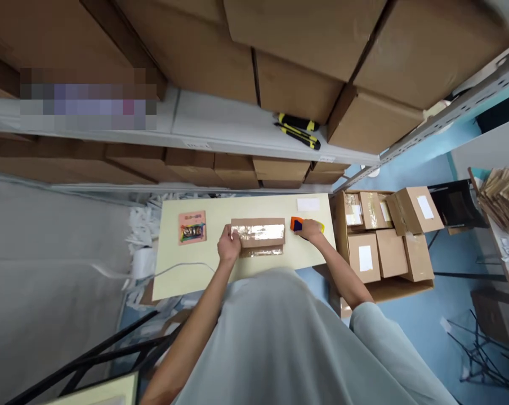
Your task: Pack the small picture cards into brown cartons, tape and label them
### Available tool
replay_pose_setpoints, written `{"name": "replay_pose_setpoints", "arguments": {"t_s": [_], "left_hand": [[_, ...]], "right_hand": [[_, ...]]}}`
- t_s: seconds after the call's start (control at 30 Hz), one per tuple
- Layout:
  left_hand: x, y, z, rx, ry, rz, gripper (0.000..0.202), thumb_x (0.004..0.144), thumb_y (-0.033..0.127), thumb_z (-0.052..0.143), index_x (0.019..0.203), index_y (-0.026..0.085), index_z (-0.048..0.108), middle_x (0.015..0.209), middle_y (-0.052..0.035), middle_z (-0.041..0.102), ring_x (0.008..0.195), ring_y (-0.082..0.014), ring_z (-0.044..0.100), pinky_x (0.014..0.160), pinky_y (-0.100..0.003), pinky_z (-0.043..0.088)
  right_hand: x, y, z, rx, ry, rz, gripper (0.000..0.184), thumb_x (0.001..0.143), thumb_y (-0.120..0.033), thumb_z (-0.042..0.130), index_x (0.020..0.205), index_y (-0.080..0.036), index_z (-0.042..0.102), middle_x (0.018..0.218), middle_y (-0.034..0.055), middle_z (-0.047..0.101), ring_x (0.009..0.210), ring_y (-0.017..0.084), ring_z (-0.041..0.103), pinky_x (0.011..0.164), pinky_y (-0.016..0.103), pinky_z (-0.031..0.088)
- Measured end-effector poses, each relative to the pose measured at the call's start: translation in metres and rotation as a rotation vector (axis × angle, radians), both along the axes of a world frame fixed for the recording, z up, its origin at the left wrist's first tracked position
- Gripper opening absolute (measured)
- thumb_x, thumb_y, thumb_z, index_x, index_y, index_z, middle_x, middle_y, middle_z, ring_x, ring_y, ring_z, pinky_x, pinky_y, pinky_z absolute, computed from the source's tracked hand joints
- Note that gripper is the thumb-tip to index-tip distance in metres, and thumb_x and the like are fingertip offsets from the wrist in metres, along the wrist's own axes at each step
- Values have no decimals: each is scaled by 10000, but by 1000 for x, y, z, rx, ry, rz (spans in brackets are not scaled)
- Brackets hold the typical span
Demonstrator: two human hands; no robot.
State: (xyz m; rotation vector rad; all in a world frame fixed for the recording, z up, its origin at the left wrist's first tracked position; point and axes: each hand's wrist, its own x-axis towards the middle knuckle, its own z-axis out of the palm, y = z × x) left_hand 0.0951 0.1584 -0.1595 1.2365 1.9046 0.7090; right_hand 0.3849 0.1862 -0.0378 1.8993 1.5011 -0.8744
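Observation:
A flat brown cardboard box [258,236] with shiny clear tape across its top lies on the pale yellow table [182,275]. My left hand [228,246] presses on the box's left end with its fingers curled over the edge. My right hand [308,229] is closed round an orange and blue tape dispenser [297,224] just off the box's right end. A pink packet with a colourful print [192,227] lies on the table to the left of the box.
A white label [308,204] lies at the table's far right. Sealed small boxes [381,236] fill an open carton to the right. Shelves above hold large cartons and two yellow-black utility knives [299,130]. White paper scraps [142,230] litter the floor at left.

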Motion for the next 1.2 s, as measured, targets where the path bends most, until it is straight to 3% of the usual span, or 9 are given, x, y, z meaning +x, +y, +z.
{"name": "replay_pose_setpoints", "arguments": {"t_s": [0.07,0.13,0.27,0.37,0.57,0.77,0.97,1.07,1.2], "left_hand": [[14,6,17,134,65,70,717,937,324,583,1634,157,556,1605,-240,624,1613,-435,467,1338,-621,381],[36,17,43,325,29,-37,721,990,316,538,1705,234,486,1738,-165,508,1678,-384,379,1370,-622,354],[76,54,116,698,-37,-350,614,1078,278,432,1679,345,540,1712,-60,557,1667,-298,418,1379,-581,381],[84,92,161,855,-24,-403,626,1085,234,397,1686,339,539,1715,-60,551,1661,-279,428,1384,-549,388],[65,173,193,869,-30,-277,752,1005,172,466,1755,200,415,1828,-139,355,1695,-335,347,1385,-528,385],[42,177,178,864,18,-278,752,976,140,477,1727,155,440,1795,-164,416,1663,-320,421,1373,-515,401],[14,134,122,678,17,-165,671,1025,253,460,1678,98,481,1745,-204,484,1623,-342,484,1366,-529,401],[-11,102,78,489,22,-87,683,1033,361,503,1644,57,497,1723,-248,496,1625,-380,472,1362,-551,391],[-47,42,23,146,59,16,673,1003,379,552,1586,43,549,1631,-277,588,1559,-421,546,1308,-543,451]], "right_hand": [[0,2,13,104,-9,-12,459,996,-592,758,1292,-242,758,1275,175,814,1200,354,787,855,343,591],[-3,12,28,258,32,-6,476,1017,-643,712,1280,-248,752,1273,156,810,1209,351,781,889,344,586],[-21,55,74,497,204,22,491,1078,-586,584,1371,-197,648,1259,178,799,1187,374,772,911,378,579],[-42,104,115,631,377,148,464,1092,-471,547,1440,-165,541,1270,178,787,1147,344,763,919,365,566],[-92,205,161,808,305,474,355,1108,-328,535,1392,-121,579,1354,211,755,1197,300,721,1035,333,505],[-131,248,158,762,186,497,358,1073,-297,602,1370,-115,686,1348,213,788,1222,337,747,1056,370,542],[-137,245,147,874,159,442,551,1090,-376,589,1510,-19,592,1505,317,665,1422,420,621,1240,522,443],[-116,201,110,1186,279,321,651,1134,-450,481,1632,-32,467,1638,317,540,1538,417,505,1299,591,373],[-81,74,9,1270,449,1,724,1169,-534,307,1701,-49,385,1711,288,479,1624,379,433,1340,608,347]]}}
